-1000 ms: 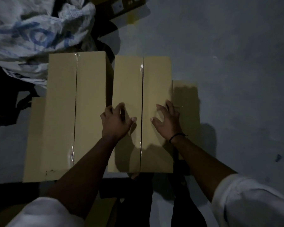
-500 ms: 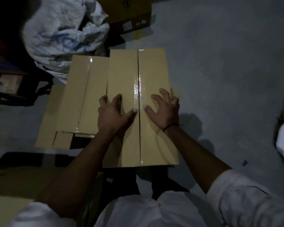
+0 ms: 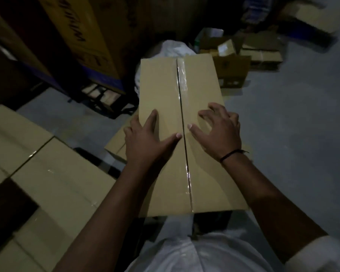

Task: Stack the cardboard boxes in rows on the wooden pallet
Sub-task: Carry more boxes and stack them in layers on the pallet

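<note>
Tan rectangular cardboard box (image 3: 159, 91), clear tape along its centre seam, is now lifted clear of its earlier neighbour, right of the stacked tan cartons (image 3: 47, 173). The left hand (image 3: 145, 142) and right hand (image 3: 220, 132) clasp its side edges, thumbs spread on top.

The grey concrete floor (image 3: 292, 118) carries a cluster of open and taped cardboard cartons (image 3: 232, 61) at the far right. A white sack (image 3: 173, 48) lies just beside them, and a low flat box (image 3: 116, 142) lies nearer the middle.
</note>
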